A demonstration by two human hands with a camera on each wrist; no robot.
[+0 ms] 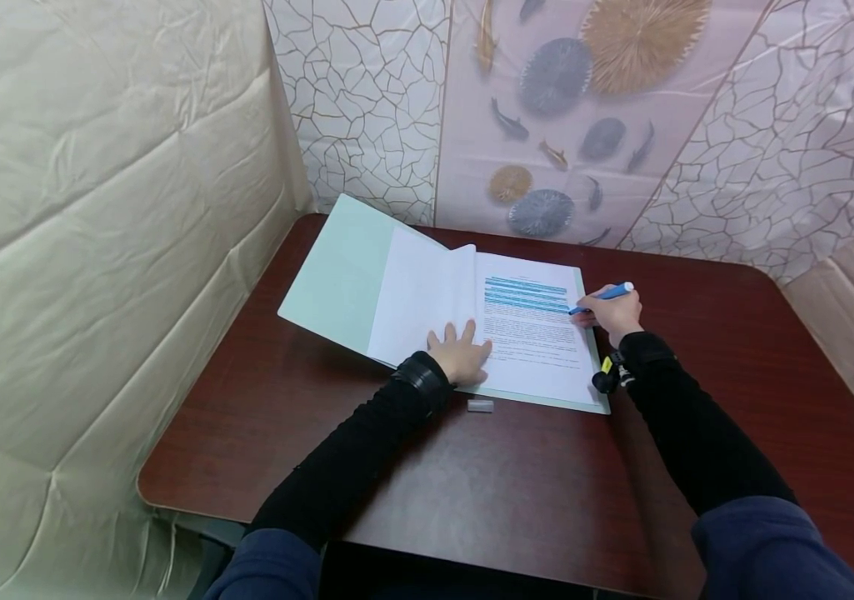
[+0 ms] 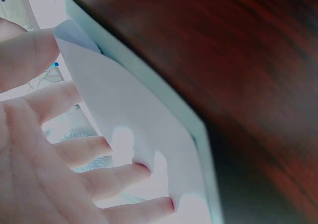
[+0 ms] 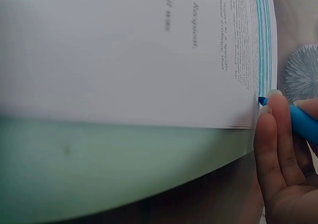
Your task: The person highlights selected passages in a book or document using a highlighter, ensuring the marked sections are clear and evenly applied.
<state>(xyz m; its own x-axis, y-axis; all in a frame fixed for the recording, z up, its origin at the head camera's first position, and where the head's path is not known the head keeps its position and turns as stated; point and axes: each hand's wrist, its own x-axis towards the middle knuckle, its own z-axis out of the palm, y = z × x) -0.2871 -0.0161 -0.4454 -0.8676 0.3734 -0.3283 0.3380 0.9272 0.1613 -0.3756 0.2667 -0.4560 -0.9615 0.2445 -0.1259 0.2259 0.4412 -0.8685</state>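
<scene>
A pale green folder (image 1: 344,275) lies spread on the table with printed sheets inside. The right-hand page (image 1: 531,350) carries blue highlighted lines across its upper text. My right hand (image 1: 614,315) pinches a blue highlighter (image 1: 610,293), its tip right at the page's right edge, by the lowest blue lines; the right wrist view shows the dark blue tip (image 3: 262,101) there. My left hand (image 1: 460,354) rests with spread fingers on the lower part of the papers near the fold. In the left wrist view its fingers (image 2: 119,179) lie along a curling white sheet (image 2: 124,100).
A small grey cap-like piece (image 1: 481,406) lies on the dark red-brown table (image 1: 531,475) just below the folder. Patterned sheeting (image 1: 367,108) hangs behind the table, and a cream cloth (image 1: 112,208) covers the left side.
</scene>
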